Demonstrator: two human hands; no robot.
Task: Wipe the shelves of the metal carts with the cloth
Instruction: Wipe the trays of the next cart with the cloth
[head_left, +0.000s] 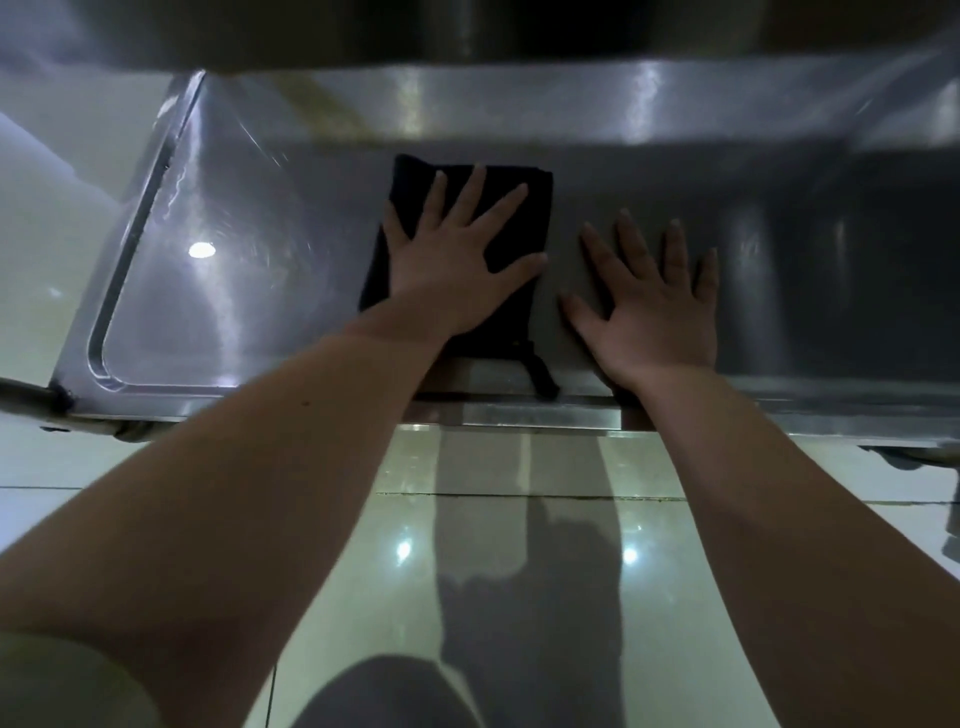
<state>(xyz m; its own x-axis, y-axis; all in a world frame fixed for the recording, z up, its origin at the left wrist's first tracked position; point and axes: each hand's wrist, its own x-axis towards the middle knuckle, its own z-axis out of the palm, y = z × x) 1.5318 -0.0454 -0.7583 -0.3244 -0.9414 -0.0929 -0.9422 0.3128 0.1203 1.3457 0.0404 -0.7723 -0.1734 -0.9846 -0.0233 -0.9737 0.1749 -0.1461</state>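
The floor is glossy pale tile with thin dark grout lines, mirroring lamps and a shadow. Above it runs the cart's shelf, a wide sheet of brushed steel, smooth and streaked with glare on its left part, darker to the right. A pressed groove with a rounded corner follows its left and front edges, and a flat lip closes the near side. A round tube meets the front left corner. Another steel shelf hangs close overhead, so the gap between the two is low. The shelf holds only the cloth and the hands; bare metal lies open to both sides.

The cloth is dark, soft and folded into an upright rectangle, lying mid-shelf with a thin loop trailing to the front lip. The left hand presses flat on it, fingers straight and spread. The right hand rests just beside the cloth on bare steel, fingers also splayed, grasping nothing.
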